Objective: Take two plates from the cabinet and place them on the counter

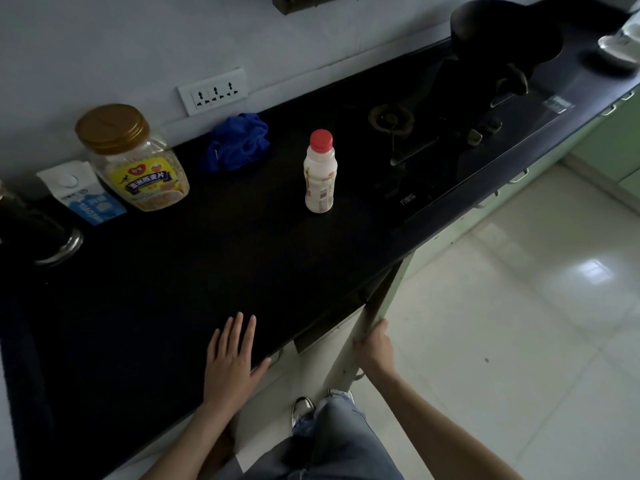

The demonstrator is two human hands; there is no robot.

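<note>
Black counter (173, 271) carries the left hand (230, 358) lying flat with fingers spread and holding nothing, while the right hand (374, 348) grips the top edge of the open cabinet door (377, 299) — no plates are visible, the cabinet inside is hidden.

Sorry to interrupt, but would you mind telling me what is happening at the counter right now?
A person stands at the dark counter. The right hand grips the edge of an open cabinet door under it, while the left hand rests flat on top. No plates are visible yet; a bottle, jar and blue cloth sit farther back.
</note>
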